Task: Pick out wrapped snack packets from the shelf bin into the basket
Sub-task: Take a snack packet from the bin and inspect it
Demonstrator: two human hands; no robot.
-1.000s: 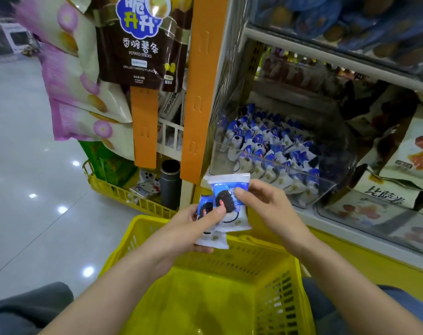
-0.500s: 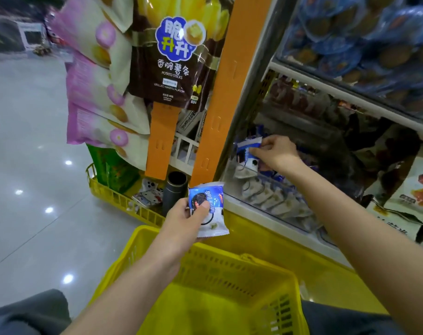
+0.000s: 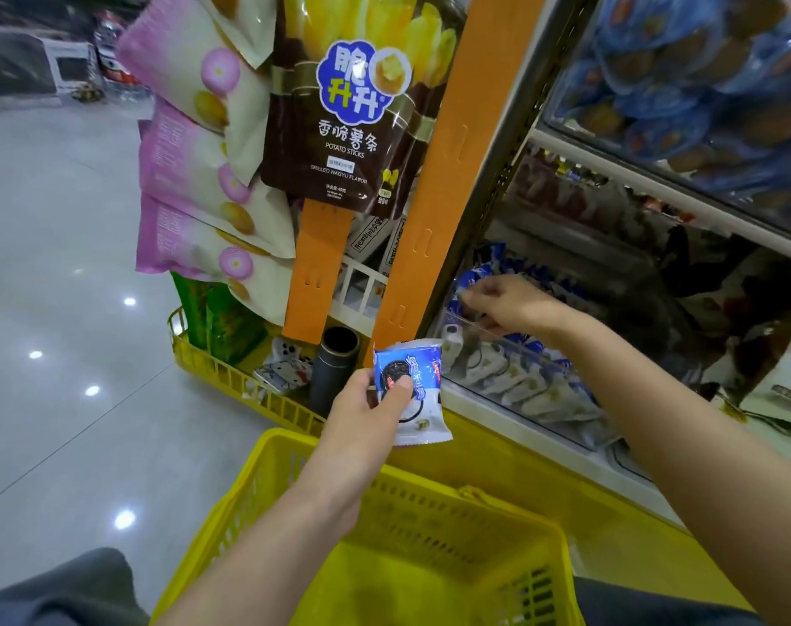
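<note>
The step in hand is the picking itself: one packet is out of the bin and another is being reached for. The left hand (image 3: 366, 417) grips a blue-and-white packet (image 3: 423, 368), thumb across its front, holding it upright just above the far rim of the yellow basket (image 3: 267, 481), not yet in it. The right hand (image 3: 515, 305) is well apart from it, over the clear front wall of the bin (image 3: 463, 314) on the shelf to the right, with its fingers curled down among the bin packets (image 3: 524, 386). A blue wrapper sits right at its fingertips, but I cannot tell whether it is pinched.

Next, I judge, the right hand needs a sure pinch on one wrapper top and a lift straight up over the bin wall, then a swing near and left to the basket, where both hands can let go. The wrappers look slick and are packed close, so a neighbour may come up with the one chosen.

An orange strip (image 3: 429, 196) runs down just left of the bin and narrows the path between bin and basket. A dark potato-stick bag (image 3: 339, 128) and pink bags (image 3: 194, 173) hang further left. A dark tube (image 3: 334, 368) stands in a low yellow rack (image 3: 231, 377) beyond the basket. Blue tubs (image 3: 700, 83) fill the shelf above.
</note>
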